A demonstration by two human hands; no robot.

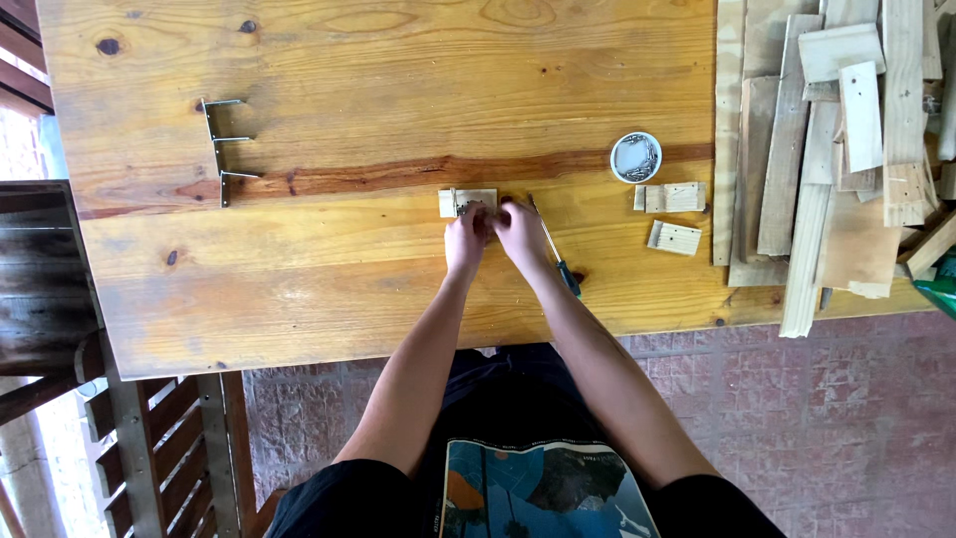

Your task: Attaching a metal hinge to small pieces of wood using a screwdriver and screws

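While a knotty pine table [378, 60] stood over red paving, both hands [495, 231] pinched a small wooden block [453, 202], screwdriver [556, 254] alongside, round white dish [635, 157] holding metal screws.

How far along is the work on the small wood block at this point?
Done: nothing clearly finished. In hand: the left hand and right hand meet on a small pale wood block; the grip is too small to read. Left: two similar pale blocks, the green-handled screwdriver and the round white dish of screws lie untouched.
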